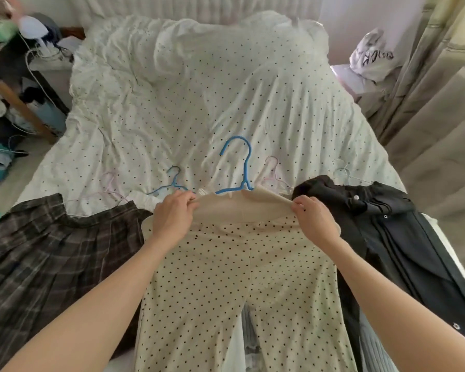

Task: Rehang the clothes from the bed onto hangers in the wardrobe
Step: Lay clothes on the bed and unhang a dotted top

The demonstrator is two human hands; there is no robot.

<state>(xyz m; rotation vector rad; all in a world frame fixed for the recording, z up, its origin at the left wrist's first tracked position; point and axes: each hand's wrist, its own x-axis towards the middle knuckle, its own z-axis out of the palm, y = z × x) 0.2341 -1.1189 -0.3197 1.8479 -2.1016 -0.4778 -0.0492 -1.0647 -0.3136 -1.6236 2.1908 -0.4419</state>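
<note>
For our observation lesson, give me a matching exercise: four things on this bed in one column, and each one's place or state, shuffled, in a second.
1. polka-dot trousers
2. plaid skirt
3. black garment
4. large blue hanger

A. lies at the left edge
B. shoulders tucked under a waistband
C. waistband pinched by both hands
D. lies at the right edge

Pairs: 1-C, 2-A, 3-D, 4-B

I am seeing soft, even daylight coming in from beyond my right hand, where the curtains are glowing and washing out pale at the upper corner. The white bedding ahead of my hands is showing only gentle crease shadows, no hard glare. The wide lens is bending the edges, and the clutter far beyond my left hand is smearing into blur.
</note>
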